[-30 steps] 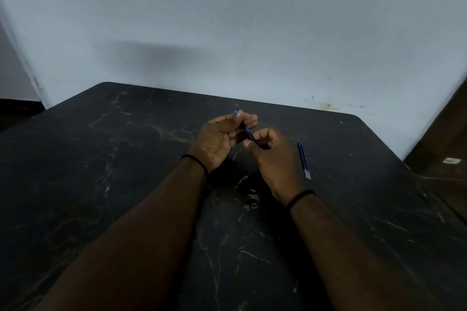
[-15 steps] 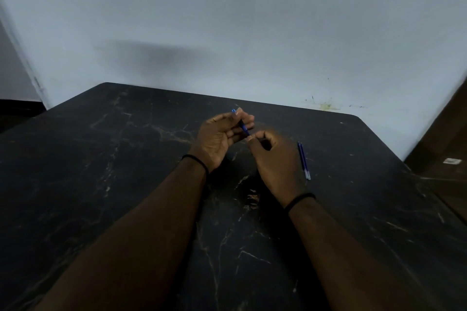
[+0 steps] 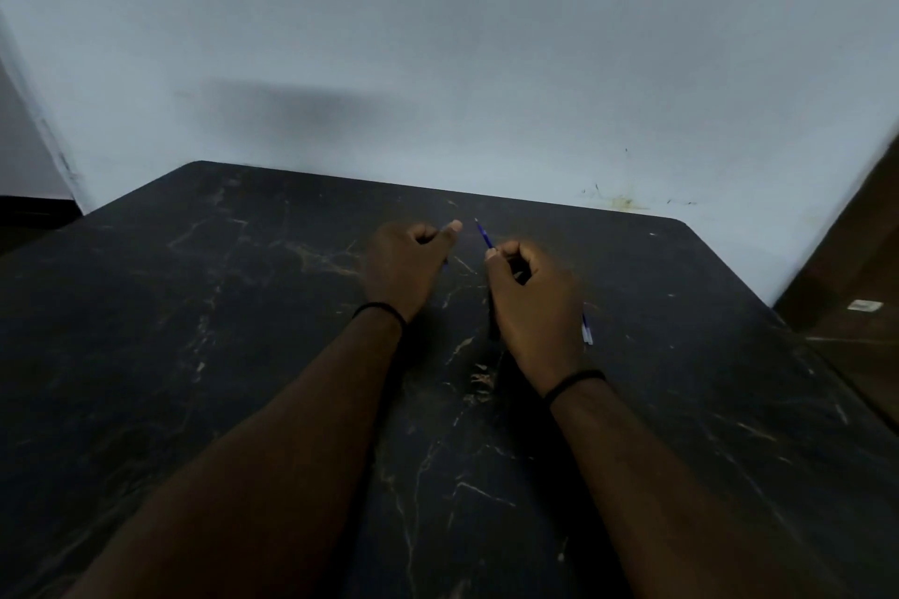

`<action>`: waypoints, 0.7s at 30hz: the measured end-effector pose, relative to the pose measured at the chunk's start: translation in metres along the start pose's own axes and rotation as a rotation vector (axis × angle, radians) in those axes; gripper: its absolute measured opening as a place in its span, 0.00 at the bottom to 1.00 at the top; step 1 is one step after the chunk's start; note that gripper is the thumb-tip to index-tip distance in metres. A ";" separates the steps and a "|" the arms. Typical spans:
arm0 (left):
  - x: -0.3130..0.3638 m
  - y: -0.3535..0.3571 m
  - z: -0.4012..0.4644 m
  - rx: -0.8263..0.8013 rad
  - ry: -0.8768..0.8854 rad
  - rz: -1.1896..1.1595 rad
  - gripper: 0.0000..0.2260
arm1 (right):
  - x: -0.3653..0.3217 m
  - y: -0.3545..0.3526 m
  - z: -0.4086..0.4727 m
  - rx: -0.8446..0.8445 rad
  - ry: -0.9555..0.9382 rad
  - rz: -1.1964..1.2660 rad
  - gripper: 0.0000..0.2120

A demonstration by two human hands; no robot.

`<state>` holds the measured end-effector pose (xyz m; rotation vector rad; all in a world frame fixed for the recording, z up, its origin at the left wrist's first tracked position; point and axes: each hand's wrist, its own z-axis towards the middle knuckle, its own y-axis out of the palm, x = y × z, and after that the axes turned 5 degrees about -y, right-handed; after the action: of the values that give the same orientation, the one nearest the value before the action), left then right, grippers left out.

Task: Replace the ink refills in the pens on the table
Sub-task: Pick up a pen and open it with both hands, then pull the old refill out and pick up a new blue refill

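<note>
Our right hand (image 3: 532, 302) pinches the thin refill (image 3: 484, 237); our left hand (image 3: 407, 265) is curled, contents unclear. With a loose pinch, the refill could slip onto the table (image 3: 194, 355).

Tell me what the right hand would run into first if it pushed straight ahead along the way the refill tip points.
Nothing close: the right hand pinches a blue refill aimed up, away and slightly left. Ahead lies bare table, then the wall. The left hand sits off to the side, though depth is hard to judge.
</note>
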<state>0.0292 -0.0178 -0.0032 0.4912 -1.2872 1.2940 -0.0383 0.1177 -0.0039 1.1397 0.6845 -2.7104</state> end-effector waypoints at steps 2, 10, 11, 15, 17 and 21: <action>0.001 0.003 -0.002 0.002 0.019 0.171 0.24 | 0.000 0.000 0.000 0.005 0.005 0.011 0.07; 0.004 0.008 -0.004 0.017 0.016 0.593 0.20 | 0.000 0.004 0.002 0.056 0.024 0.056 0.10; 0.004 0.008 -0.002 0.023 0.036 0.672 0.20 | 0.000 0.004 0.003 0.056 0.031 0.063 0.10; 0.000 0.010 0.002 0.033 -0.015 0.768 0.20 | 0.001 0.003 0.003 0.047 0.042 0.082 0.08; 0.002 0.011 -0.003 0.092 -0.036 0.743 0.17 | 0.000 0.003 0.002 0.051 0.038 0.090 0.09; 0.009 0.009 -0.006 0.101 0.180 0.329 0.08 | 0.000 0.002 0.004 0.073 0.050 0.089 0.08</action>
<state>0.0217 -0.0062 -0.0010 0.2306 -1.1875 1.6448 -0.0404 0.1143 -0.0022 1.2267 0.5323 -2.6609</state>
